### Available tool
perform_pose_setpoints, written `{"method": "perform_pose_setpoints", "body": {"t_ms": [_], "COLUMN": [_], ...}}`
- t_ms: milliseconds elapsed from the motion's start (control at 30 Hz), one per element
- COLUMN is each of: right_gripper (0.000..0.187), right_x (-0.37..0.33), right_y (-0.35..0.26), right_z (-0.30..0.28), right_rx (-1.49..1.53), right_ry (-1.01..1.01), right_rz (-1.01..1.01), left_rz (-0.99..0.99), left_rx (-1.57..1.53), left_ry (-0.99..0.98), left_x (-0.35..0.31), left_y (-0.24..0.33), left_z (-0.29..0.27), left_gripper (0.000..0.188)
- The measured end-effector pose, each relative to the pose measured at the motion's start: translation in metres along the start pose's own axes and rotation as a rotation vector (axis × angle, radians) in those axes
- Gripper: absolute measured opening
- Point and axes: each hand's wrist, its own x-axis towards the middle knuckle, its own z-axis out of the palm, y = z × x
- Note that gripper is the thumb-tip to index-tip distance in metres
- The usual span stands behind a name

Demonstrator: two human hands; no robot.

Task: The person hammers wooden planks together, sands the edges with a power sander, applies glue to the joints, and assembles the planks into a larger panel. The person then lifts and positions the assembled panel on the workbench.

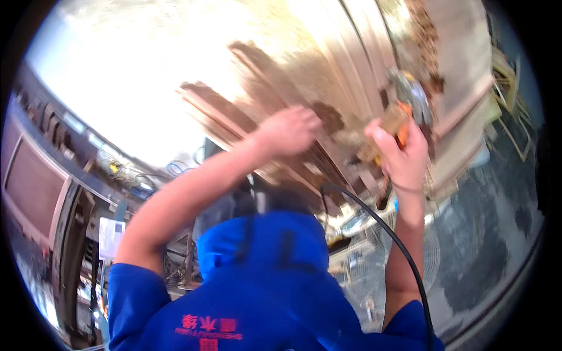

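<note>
Block (pixel 393 120) up in our right hand (pixel 405 157), pinched in a half-closed grip near the tool (pixel 417 104)! Our left hand (pixel 291 130) curls over the strips (pixel 219 111), its hold too blurred to tell; we'd best press evenly, clear of edges.
</note>
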Motion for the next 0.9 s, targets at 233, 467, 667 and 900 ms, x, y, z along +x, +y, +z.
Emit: {"method": "perform_pose_setpoints", "body": {"t_ms": [233, 467, 667, 900], "right_gripper": [0.018, 0.030, 0.035, 0.037], "right_x": [0.018, 0.102, 0.182, 0.205], "right_y": [-0.059, -0.176, -0.228, -0.272], "right_z": [0.025, 0.132, 0.155, 0.178], "right_rx": [0.114, -0.118, -0.565, -1.080], "right_ry": [-0.185, -0.292, -0.331, -0.502], "right_rz": [-0.067, -0.307, -0.799, -1.026], "left_rz": [-0.598, -0.612, -0.675, -0.598], "left_rx": [-0.626, -1.587, -1.637, -1.869], "left_ry": [0.543, 0.683, 1.145, 1.287], "left_x": [-0.042, -0.051, -0.079, -0.053], "left_y": [0.036, -0.055, -0.145, -0.149], "left_z": [-0.119, -0.184, -0.166, -0.132], "left_gripper": [0.058, 0.028, 0.036, 0.034]}}
